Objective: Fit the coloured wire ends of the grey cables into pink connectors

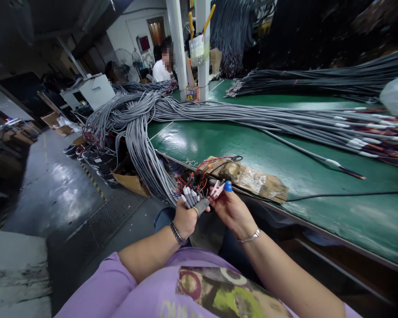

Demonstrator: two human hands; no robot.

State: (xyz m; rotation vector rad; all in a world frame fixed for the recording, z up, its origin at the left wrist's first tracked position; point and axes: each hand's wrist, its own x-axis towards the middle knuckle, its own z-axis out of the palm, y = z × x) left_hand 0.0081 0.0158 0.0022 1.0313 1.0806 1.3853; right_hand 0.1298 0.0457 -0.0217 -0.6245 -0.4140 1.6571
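My left hand [186, 217], a grey cover on its thumb, is closed around several grey cables [191, 196] near their white-banded ends. Loose coloured wires [185, 179] fan out from those ends. My right hand [234, 210] is beside it, fingers pinched on a small pale pink and white piece [216, 190] whose exact kind I cannot make out. A blue cover [228, 186] caps one of its fingertips. The two hands nearly meet at the wires, just off the table's edge. From my left hand the cables run up to a large grey cable heap [129, 106].
On the green table [199, 141] lie a taped board [262, 179], a long row of grey cables [252, 115] and dark cables [318, 79]. A white post [204, 48] holds yellow-handled tools. A cardboard box [131, 182] sits below. A person [161, 68] is in the background.
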